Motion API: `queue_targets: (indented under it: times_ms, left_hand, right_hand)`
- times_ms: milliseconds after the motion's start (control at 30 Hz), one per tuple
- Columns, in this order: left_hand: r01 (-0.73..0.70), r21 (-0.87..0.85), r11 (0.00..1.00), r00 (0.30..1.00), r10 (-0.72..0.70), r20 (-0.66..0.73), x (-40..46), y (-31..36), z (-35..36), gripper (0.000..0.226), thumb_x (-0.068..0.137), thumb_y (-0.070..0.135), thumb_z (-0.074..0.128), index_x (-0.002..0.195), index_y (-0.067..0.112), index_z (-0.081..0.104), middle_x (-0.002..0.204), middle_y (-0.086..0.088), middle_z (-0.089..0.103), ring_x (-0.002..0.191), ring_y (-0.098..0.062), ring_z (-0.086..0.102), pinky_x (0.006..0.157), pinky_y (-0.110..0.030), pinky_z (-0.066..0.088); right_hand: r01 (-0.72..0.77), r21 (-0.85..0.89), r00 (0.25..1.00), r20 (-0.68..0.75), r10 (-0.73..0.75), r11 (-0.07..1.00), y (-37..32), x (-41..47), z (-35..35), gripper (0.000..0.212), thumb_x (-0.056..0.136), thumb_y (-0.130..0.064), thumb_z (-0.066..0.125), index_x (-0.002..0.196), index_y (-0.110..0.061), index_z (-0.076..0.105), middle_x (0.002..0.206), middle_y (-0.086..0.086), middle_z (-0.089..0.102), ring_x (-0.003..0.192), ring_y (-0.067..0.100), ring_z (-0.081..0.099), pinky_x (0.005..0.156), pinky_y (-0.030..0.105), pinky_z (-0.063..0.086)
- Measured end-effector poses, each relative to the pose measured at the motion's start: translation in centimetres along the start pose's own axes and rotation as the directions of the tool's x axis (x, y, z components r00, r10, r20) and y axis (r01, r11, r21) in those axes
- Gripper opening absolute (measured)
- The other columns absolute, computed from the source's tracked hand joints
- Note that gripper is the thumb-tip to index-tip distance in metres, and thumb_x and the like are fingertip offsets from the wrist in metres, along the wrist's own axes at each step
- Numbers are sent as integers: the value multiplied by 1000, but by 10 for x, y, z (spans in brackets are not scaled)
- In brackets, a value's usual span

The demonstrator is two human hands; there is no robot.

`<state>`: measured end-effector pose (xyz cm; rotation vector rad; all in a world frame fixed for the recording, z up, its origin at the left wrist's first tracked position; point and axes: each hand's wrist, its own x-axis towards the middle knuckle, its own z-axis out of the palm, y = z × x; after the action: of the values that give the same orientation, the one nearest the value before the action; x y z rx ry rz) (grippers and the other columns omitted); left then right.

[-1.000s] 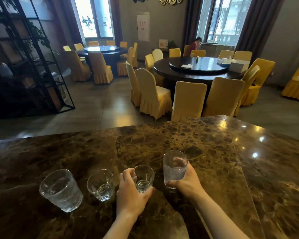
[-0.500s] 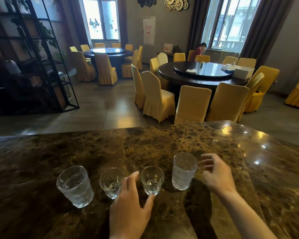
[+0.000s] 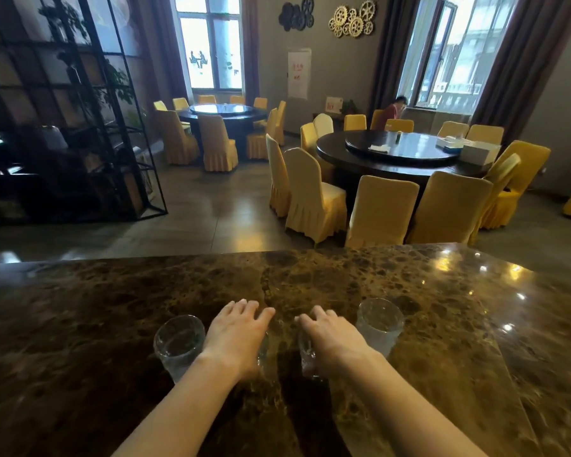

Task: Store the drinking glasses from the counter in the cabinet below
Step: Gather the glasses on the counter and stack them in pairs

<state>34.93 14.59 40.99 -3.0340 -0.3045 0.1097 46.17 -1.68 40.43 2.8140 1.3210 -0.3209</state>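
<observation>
Below, mottled marble counter (image 3: 343,285), ribbed glass tumblers (image 3: 379,324), bare hands over them

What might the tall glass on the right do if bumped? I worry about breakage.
The tall glass looks narrow for its height, so it may tip easily. The polished counter probably lets it slide. Its ribbed wall should aid grip, but it could shatter.
</observation>
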Motion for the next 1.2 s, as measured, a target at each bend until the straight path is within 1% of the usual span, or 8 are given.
queue_targets:
  times_ms: [67, 133, 200, 433, 600, 833, 933, 1200]
  left_hand:
    - [-2, 50, 999, 997, -1, 77, 9, -2, 1, 102, 78, 40, 80, 156, 29, 14, 158, -9, 30, 146, -31, 27, 120, -45, 18]
    - [-8, 45, 999, 995, 3, 100, 13, -2, 4, 94, 75, 37, 82, 151, 29, 27, 143, -7, 47, 130, -30, 49, 108, -43, 37]
    - [-21, 15, 1000, 996, 19, 92, 14, -3, 9, 81, 75, 33, 82, 143, 27, 38, 129, -5, 54, 117, -27, 55, 96, -39, 45]
    - [-16, -160, 987, 998, 26, 61, 15, -17, 15, 77, 69, 37, 86, 135, 33, 46, 126, 2, 53, 118, -21, 49, 95, -35, 45]
    - [-10, -208, 978, 998, 21, 51, 19, -19, 15, 77, 66, 42, 88, 132, 38, 49, 125, 5, 53, 120, -19, 47, 98, -34, 43]
    - [-23, -253, 967, 999, 31, 31, 23, -16, 13, 80, 61, 46, 90, 130, 40, 50, 123, 7, 54, 119, -19, 48, 96, -35, 46]
    - [-31, -270, 962, 999, 39, 22, 22, -15, 14, 78, 63, 43, 90, 131, 40, 50, 125, 6, 55, 120, -19, 48, 97, -35, 47]
    - [-46, -259, 965, 998, 56, 31, 19, -15, 18, 80, 64, 41, 90, 133, 38, 50, 128, 5, 53, 121, -21, 47, 99, -37, 47]
  right_hand:
    - [-23, -11, 999, 35, 24, 1000, 2, 4, 10, 87, 79, -23, 82, 150, -27, 33, 147, 7, 38, 130, 30, 43, 102, 41, 46]
    - [-17, -10, 1000, -5, 17, 1000, 5, 6, 16, 81, 79, -16, 80, 147, -27, 37, 140, 7, 43, 122, 29, 47, 95, 39, 50]
    - [-7, -2, 999, -35, 7, 1000, 7, 5, 18, 78, 79, -16, 80, 145, -28, 40, 135, 5, 45, 118, 28, 48, 91, 38, 51]
    - [65, 19, 994, -88, -63, 998, -7, -30, 9, 75, 78, -29, 82, 142, -30, 44, 132, 1, 48, 112, 22, 49, 84, 34, 53]
    - [188, 34, 981, -60, -186, 982, -41, -64, 8, 75, 74, -39, 81, 137, -28, 43, 126, 0, 47, 112, 22, 47, 87, 39, 53]
    - [275, 80, 961, 19, -278, 958, -88, -67, 18, 78, 78, -30, 79, 145, -24, 38, 145, 11, 37, 118, 32, 45, 89, 45, 50]
    - [284, 77, 956, 59, -288, 956, -100, -65, 21, 78, 80, -28, 78, 147, -24, 37, 143, 14, 38, 122, 36, 44, 89, 49, 51]
    - [263, 85, 960, 76, -270, 961, -116, -69, 27, 55, 99, -22, 57, 150, -18, 35, 145, 21, 38, 127, 42, 40, 91, 53, 48]
